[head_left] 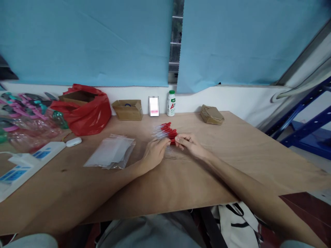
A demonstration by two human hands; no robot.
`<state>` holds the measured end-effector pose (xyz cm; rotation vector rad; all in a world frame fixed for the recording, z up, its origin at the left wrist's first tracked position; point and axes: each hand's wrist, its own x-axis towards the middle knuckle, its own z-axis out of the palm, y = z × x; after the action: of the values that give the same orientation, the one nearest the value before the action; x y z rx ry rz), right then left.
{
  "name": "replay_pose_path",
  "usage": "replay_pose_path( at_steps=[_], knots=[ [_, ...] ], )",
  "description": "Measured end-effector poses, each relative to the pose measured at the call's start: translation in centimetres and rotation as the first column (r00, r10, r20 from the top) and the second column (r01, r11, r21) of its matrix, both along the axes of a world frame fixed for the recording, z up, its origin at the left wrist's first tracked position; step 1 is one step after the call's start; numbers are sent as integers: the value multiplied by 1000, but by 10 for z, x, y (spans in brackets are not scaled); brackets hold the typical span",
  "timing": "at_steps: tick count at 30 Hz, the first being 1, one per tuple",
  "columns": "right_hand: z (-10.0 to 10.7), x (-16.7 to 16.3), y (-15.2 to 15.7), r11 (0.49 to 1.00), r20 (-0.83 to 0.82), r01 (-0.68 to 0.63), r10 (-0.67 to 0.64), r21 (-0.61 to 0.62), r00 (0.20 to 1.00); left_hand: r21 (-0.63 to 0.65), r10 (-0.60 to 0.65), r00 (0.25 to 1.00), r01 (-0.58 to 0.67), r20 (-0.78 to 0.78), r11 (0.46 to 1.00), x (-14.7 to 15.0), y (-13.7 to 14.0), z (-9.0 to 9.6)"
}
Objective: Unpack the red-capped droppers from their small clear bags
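Note:
A pile of small red-handled screwdrivers [165, 128] with thin pale shafts lies on the wooden table in front of me. My left hand [156, 151] reaches in from the left, its thumb and fingers closed at the near side of the pile. Opposite it, my right hand [190, 144] pinches the end of a red handle [172, 141]. The fingertips of both hands almost meet around this handle, and they partly hide it. Left of my left hand lies a stack of clear zip bags [110, 151].
Behind the pile stand a white bottle [171, 104], a phone [154, 106] and an open cardboard box [127, 111]. A closed carton [212, 114] sits back right. At left are a red plastic bag [89, 115], clear bottles [33, 129], a white earbud case [73, 142] and a power strip [49, 151].

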<state>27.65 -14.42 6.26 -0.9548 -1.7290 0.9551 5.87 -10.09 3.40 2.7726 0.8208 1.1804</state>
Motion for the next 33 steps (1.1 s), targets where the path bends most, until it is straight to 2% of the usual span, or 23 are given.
replay_pose_path(
  at_steps=[4, 8, 10, 12, 15, 17, 19, 26, 31, 33],
  knots=[
    [4, 1, 3, 993, 161, 102, -109, 52, 981, 26, 113, 983, -111, -145, 993, 2, -3, 1],
    [4, -1, 1, 955, 342, 195, -264, 223, 902, 99, 203, 959, -187, -197, 977, 6, -7, 1],
    [3, -3, 0, 929, 365, 238, -334, 282, 869, 114, 241, 947, -221, -212, 969, 8, -8, 3],
    [1, -6, -1, 931, 272, 278, -339, 237, 901, 94, 258, 942, -243, -215, 966, 8, -9, 6],
    [0, -15, -1, 958, -11, 282, -282, 47, 959, 0, 225, 961, -228, -161, 974, 8, -10, 13],
    [1, -20, -1, 966, -162, 259, -259, -24, 952, -66, 175, 979, -182, -103, 981, 8, -11, 17],
    [2, -23, -1, 968, -228, 248, -250, -41, 941, -113, 140, 988, -146, -58, 983, 9, -13, 18],
    [0, -18, 1, 947, -127, 320, -315, 26, 941, -143, 159, 986, -166, -59, 976, 12, -14, 16],
    [-5, -26, 3, 906, -43, 407, -405, 118, 913, -113, 183, 981, -190, -68, 975, 14, -14, 14],
    [-3, -16, 9, 882, -61, 456, -452, 119, 890, -105, 186, 981, -191, -52, 976, 11, -14, 10]
  ],
)
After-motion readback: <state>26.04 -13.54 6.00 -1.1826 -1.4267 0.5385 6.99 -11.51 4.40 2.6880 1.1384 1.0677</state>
